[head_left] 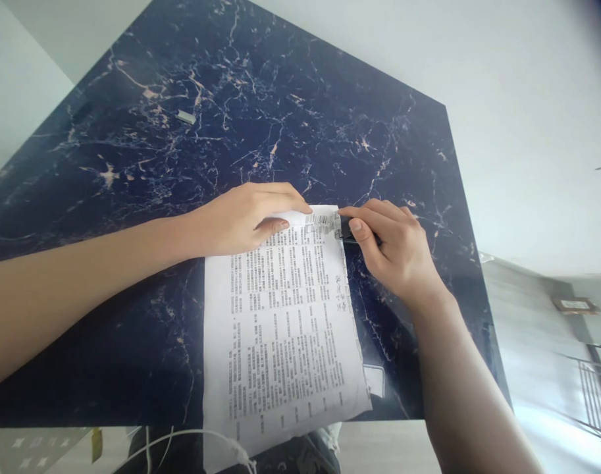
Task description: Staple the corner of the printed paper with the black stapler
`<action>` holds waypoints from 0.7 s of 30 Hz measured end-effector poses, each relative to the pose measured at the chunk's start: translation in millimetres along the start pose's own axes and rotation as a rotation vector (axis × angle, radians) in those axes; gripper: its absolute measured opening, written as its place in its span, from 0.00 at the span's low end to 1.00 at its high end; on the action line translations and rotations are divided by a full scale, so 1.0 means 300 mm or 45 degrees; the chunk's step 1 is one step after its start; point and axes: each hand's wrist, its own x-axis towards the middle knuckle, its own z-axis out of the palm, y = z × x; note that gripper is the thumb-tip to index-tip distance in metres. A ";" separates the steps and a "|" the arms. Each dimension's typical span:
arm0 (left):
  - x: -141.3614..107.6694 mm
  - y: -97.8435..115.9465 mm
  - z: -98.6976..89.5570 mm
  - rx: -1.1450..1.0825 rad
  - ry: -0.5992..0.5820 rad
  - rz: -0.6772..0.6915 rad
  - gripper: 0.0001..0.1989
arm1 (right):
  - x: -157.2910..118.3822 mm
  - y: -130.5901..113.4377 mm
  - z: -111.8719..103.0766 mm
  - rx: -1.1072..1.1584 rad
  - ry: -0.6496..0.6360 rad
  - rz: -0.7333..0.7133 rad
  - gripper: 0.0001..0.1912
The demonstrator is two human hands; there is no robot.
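Observation:
A white printed sheet (280,329) lies on the dark blue marbled table (280,105), its near end hanging over the front edge. Its far end has a raised or folded strip. My left hand (255,217) rests palm down over the far left part of the sheet, fingers stretched to the right. My right hand (393,243) is at the sheet's far right corner, its fingers curled round a black object (348,230) that is mostly hidden. The right index fingertip touches the paper's corner.
A small pale piece (186,117) lies farther back on the table at the left. A white cable (196,432) loops below the front edge near the person's legs. Railings (594,388) stand beyond the table at the right.

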 end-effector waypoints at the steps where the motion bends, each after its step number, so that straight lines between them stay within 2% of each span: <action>1: 0.000 0.000 0.000 0.002 0.001 0.002 0.18 | -0.001 -0.003 0.002 -0.011 -0.002 -0.004 0.22; 4: 0.000 -0.002 0.001 0.015 0.001 0.006 0.18 | 0.000 -0.019 0.016 -0.008 0.029 0.023 0.22; 11: 0.001 -0.004 0.006 0.006 -0.006 -0.013 0.18 | 0.015 -0.053 0.083 -0.108 0.231 0.133 0.24; 21: 0.004 -0.007 0.006 0.035 -0.010 -0.004 0.18 | 0.018 -0.067 0.111 -0.219 0.166 0.121 0.23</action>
